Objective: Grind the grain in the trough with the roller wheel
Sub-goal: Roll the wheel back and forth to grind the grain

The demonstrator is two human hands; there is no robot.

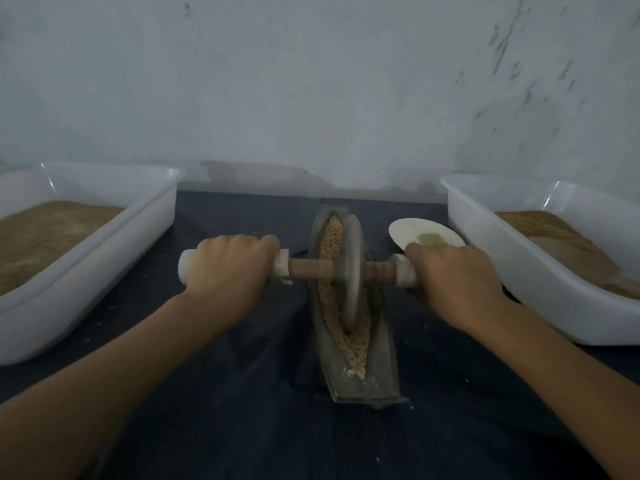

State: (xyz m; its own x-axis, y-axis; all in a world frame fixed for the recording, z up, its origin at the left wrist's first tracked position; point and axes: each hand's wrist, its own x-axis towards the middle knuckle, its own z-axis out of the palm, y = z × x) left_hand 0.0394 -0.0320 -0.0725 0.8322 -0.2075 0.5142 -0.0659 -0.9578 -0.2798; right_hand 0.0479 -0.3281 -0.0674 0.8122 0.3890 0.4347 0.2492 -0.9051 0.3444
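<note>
Head view, bench: a bench (225, 393) under a dark blue cloth, its far edge against a pale wall (311, 81).
Trough: a narrow grey trough (323, 355), boat-shaped, lies in the middle of the bench, its length going from the near edge toward the far edge.
Grain: the grain (332, 237) fills the groove along the trough; some pieces near the close end look already broken, I think.
Roller wheel: the roller wheel (351, 271) stands on its edge in the groove, about the middle of the trough, with a wooden axle (310, 268) crossing it.
Left hand: the left hand (230, 268) is curled tight around the white handle at the left end of the axle.
Right hand: the right hand (450, 275) is wrapped around the white handle at the right end.
Step in hand: rolling, it seems; both hands press the wheel down in the grain.
Next move: it calls for equal push on both handles, so the wheel stays upright and does not climb out of the groove.
Left edge: a white tub (104, 244) with brown meal.
Right edge: a second white tub (519, 258) with brown grain; beside it a small white plate (408, 230).
Writing: no brand, label or letters can be read.
</note>
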